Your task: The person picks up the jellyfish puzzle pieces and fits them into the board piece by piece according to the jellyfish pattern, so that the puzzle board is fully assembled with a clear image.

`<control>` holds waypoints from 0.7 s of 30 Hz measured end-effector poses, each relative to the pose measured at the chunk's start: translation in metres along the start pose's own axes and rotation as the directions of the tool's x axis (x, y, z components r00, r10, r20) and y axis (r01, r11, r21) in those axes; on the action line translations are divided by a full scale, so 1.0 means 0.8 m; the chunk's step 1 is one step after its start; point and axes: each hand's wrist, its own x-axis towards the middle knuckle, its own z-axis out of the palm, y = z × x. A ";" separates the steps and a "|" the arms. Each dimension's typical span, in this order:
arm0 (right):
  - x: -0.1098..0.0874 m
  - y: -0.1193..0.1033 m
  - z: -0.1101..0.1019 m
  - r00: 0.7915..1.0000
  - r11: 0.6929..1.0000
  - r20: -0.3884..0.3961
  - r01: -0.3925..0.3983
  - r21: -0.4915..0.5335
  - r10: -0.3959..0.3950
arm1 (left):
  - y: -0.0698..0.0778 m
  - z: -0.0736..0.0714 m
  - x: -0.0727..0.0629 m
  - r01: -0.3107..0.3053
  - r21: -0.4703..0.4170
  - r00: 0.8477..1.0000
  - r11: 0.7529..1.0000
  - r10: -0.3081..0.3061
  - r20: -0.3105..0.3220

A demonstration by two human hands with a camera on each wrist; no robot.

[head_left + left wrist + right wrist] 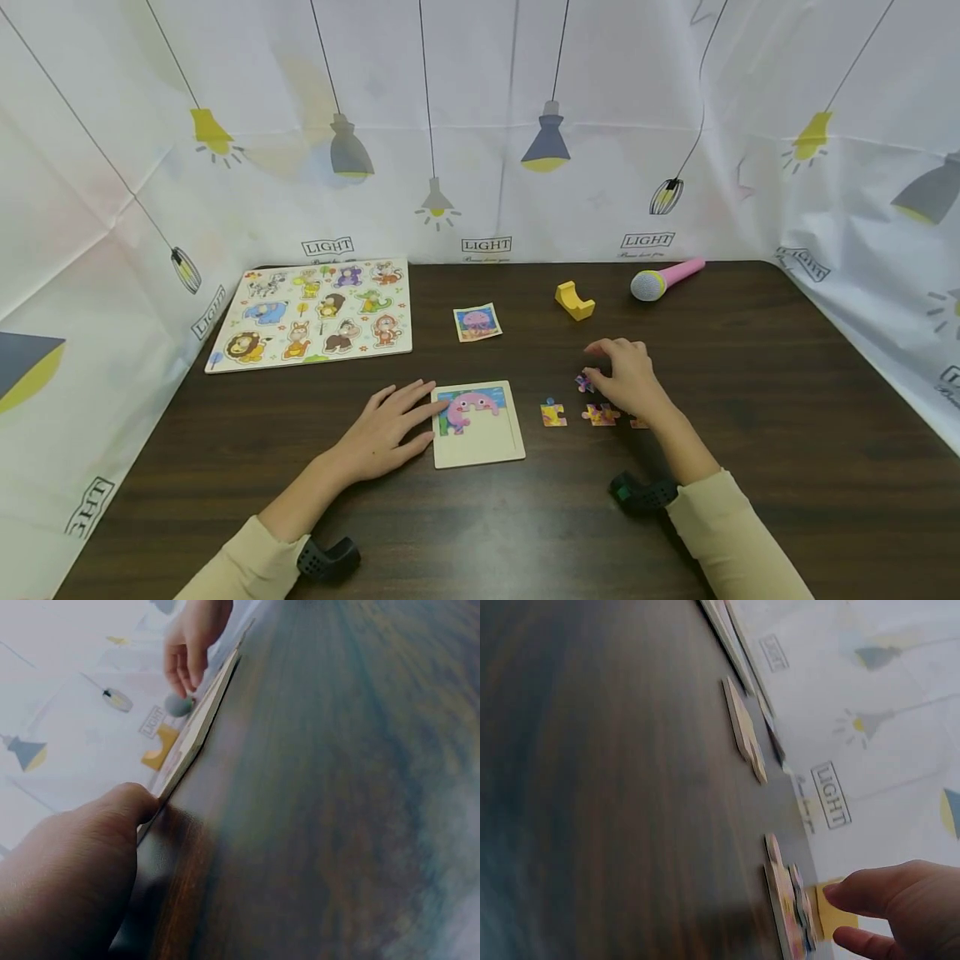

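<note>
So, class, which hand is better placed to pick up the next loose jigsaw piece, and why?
Probably the right hand: it is right by the purple jigsaw piece, with the yellow jigsaw piece also nearby. The left hand is farther away, at the puzzle tray's left edge.

Dark table holds central puzzle tray, animal board at ten o'clock, card at twelve, yellow block at one, microphone at two, puzzle pieces at three.

A curtained-off play spot, home or studio unclear: lamp-printed cloth at twelve o'clock beyond a dark bench, animal puzzle at ten.
</note>
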 end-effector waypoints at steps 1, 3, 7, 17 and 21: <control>0.000 0.003 -0.001 1.000 1.000 0.014 -0.017 -0.016 0.017 | 0.000 0.000 0.000 -0.002 0.000 1.000 1.000 0.002 -0.001; -0.001 0.009 -0.003 0.998 0.998 0.040 -0.047 -0.037 0.048 | 0.000 0.000 0.001 -0.009 -0.004 1.000 1.000 0.009 -0.005; -0.002 0.013 -0.006 0.994 0.996 0.079 -0.065 -0.055 0.069 | 0.000 -0.001 0.001 -0.023 -0.005 1.000 1.000 0.023 -0.019; -0.004 0.009 -0.007 0.990 0.995 0.133 -0.040 -0.088 0.052 | 0.000 -0.001 0.001 -0.017 -0.001 1.000 1.000 0.017 -0.014; -0.004 0.008 -0.005 0.988 0.995 0.147 -0.032 -0.092 0.046 | 0.001 -0.001 0.001 -0.013 -0.007 1.000 1.000 0.013 -0.011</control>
